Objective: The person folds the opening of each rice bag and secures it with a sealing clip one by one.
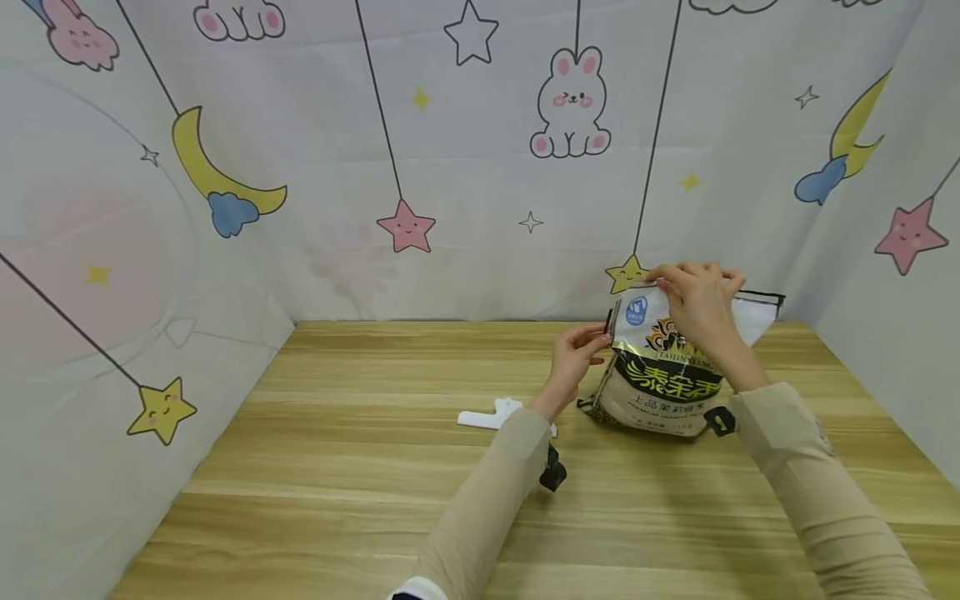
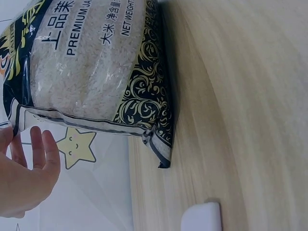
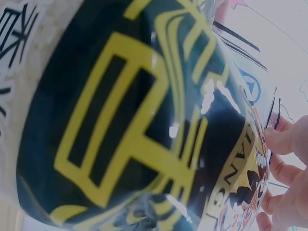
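A bag of rice stands upright on the table, its printed front toward me and its top flattened. With thumb and fingers, my left hand pinches the bag's left side edge near the top; the other fingers are spread in the left wrist view. My right hand grips the top edge near its middle, thumb in front and fingers over the back. Rice grains show through the clear part of the bag in the left wrist view. Left of the bag lies a long white plastic clip, partly hidden by the left forearm.
The wood-grain table extends to the left and in front. A white cloth backdrop printed with stars, moons and a rabbit rises close behind the bag, with side panels at left and right.
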### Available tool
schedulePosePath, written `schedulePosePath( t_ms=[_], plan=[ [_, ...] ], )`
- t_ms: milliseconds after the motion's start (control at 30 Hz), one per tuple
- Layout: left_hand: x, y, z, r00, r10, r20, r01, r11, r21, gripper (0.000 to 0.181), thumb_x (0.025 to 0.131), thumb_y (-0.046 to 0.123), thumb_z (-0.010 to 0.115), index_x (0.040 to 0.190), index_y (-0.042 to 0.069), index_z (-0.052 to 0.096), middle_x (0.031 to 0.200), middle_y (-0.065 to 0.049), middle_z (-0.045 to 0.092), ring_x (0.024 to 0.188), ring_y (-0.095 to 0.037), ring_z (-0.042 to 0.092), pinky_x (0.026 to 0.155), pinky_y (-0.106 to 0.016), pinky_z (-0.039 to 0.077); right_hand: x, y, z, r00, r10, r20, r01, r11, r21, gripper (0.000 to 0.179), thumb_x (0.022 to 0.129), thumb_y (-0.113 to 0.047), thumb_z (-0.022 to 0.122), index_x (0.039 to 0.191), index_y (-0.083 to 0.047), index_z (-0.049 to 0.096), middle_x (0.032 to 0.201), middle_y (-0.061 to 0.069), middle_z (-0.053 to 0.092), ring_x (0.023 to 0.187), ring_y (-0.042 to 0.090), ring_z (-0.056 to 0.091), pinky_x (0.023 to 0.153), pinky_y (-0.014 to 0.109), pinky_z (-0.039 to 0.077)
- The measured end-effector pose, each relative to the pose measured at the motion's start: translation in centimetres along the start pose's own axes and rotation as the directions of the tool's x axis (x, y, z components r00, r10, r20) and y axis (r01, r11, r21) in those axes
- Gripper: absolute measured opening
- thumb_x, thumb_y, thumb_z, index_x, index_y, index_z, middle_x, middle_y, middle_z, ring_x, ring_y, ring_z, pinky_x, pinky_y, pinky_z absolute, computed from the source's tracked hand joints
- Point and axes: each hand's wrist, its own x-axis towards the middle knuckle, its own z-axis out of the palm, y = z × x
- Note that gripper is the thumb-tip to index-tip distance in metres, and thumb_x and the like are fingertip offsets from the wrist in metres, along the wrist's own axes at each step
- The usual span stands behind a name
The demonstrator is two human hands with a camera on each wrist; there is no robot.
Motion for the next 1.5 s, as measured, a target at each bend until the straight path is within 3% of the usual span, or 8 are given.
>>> schedulePosePath(
  t_ms=[200,400,667,767,800,1000,1300,1500],
  plan=[
    [-0.13,0.02,-0.18,1.0,0.014,0.013,-0.014,1.0,-0.005,0.026,0.085,0.007,0.058,0.109,-0.002,0.061,0.106,-0.02,0.063,0.08,-0.008,0.062,0.071,-0.035,0.054,0.08,0.1,0.05,1.0,-0.002,-0.008,0.002,1.0,0.003,0.012,0.087,-0.006,0.054,0.089,-0.01,0.066,0.084,0.02,0.06,0.081,0.039,0.042,0.088,0.06,0.012],
    [-0.19,-0.13,-0.22,1.0,0.02,0.023,-0.019,1.0,-0.016,0.027,0.086,0.007,0.057,0.112,-0.002,0.06,0.11,-0.02,0.062,0.092,-0.021,0.063,0.079,-0.044,0.051,0.06,0.18,0.04,1.0,0.009,-0.004,-0.009,1.0,0.01,0.013,0.087,-0.007,0.054,0.089,-0.01,0.066,0.085,0.019,0.06,0.081,0.038,0.041,0.088,0.06,0.012],
    [-0.16,-0.79,-0.75,0.988,0.133,0.084,-0.13,0.991,-0.043,0.031,0.084,0.02,0.06,0.115,0.017,0.061,0.104,-0.004,0.067,0.09,-0.01,0.064,0.069,-0.028,0.054,-0.22,0.44,0.06,1.0,0.007,0.008,-0.007,1.0,0.022,0.018,0.089,-0.004,0.049,0.092,-0.011,0.066,0.085,0.019,0.059,0.081,0.037,0.04,0.087,0.058,0.013],
    [-0.1,-0.74,-0.73,0.99,0.109,0.088,-0.104,0.993,-0.055,0.032,0.085,0.02,0.06,0.117,0.015,0.06,0.109,-0.006,0.065,0.093,-0.011,0.063,0.073,-0.033,0.054,-0.32,0.48,0.05,1.0,-0.006,0.01,0.006,1.0,0.022,0.021,0.09,-0.003,0.047,0.093,-0.011,0.066,0.084,0.018,0.058,0.081,0.037,0.04,0.086,0.058,0.013],
    [-0.14,-0.58,-0.64,0.995,0.07,0.074,-0.066,0.996,-0.055,0.032,0.085,0.017,0.059,0.117,0.012,0.06,0.112,-0.01,0.064,0.093,-0.012,0.063,0.076,-0.036,0.053,-0.34,0.48,0.04,1.0,-0.009,0.01,0.009,1.0,0.021,0.022,0.09,-0.002,0.046,0.092,-0.01,0.066,0.085,0.018,0.058,0.082,0.038,0.04,0.086,0.058,0.013],
    [-0.08,-0.3,-0.56,0.997,0.021,0.072,-0.015,0.996,-0.082,0.031,0.087,0.017,0.057,0.117,0.007,0.059,0.112,-0.014,0.063,0.082,-0.004,0.06,0.08,-0.044,0.051,-0.35,0.5,0.0,1.0,-0.015,0.019,0.015,1.0,0.018,0.023,0.09,-0.001,0.045,0.092,-0.011,0.066,0.088,0.019,0.058,0.083,0.037,0.04,0.085,0.058,0.013],
    [-0.03,-0.03,-0.33,0.998,-0.014,0.054,0.021,0.992,-0.127,0.032,0.091,0.024,0.051,0.113,0.004,0.06,0.113,-0.013,0.062,0.084,-0.012,0.062,0.071,-0.032,0.054,-0.4,0.66,0.04,0.999,-0.024,0.023,0.023,0.999,0.029,0.024,0.09,-0.001,0.045,0.091,-0.011,0.067,0.09,0.018,0.058,0.082,0.036,0.04,0.083,0.056,0.013],
    [0.04,0.1,-0.24,0.998,-0.029,0.052,0.035,0.991,-0.127,0.037,0.091,0.03,0.049,0.114,0.002,0.059,0.112,-0.017,0.061,0.086,-0.019,0.062,0.073,-0.035,0.054,-0.43,0.66,0.08,0.999,-0.018,0.035,0.016,0.999,0.036,0.025,0.09,0.0,0.045,0.092,-0.012,0.067,0.092,0.018,0.058,0.086,0.038,0.04,0.084,0.057,0.013]
  ],
)
